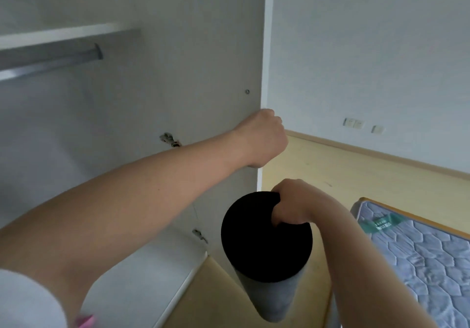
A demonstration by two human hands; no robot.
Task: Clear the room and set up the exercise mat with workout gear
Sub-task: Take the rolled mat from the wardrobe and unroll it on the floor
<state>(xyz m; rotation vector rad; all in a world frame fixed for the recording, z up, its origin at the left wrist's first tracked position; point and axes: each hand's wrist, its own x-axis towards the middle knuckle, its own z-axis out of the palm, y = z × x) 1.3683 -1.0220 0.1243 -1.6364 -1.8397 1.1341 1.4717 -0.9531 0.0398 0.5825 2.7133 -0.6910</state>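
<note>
A rolled exercise mat (267, 271), black at its end and grey along its side, hangs upright at the lower middle. My right hand (292, 203) grips the top rim of the roll, thumb tucked inside the core. My left hand (264, 139) is closed around the outer edge of the open white wardrobe door (203, 73), arm stretched across the wardrobe opening.
The open wardrobe holds a white shelf (63, 34) and a metal hanging rail (50, 60) on the left. A bare quilted mattress (419, 256) on a wooden frame lies at the lower right. Light wooden floor (343, 175) runs between wardrobe and bed to the white wall.
</note>
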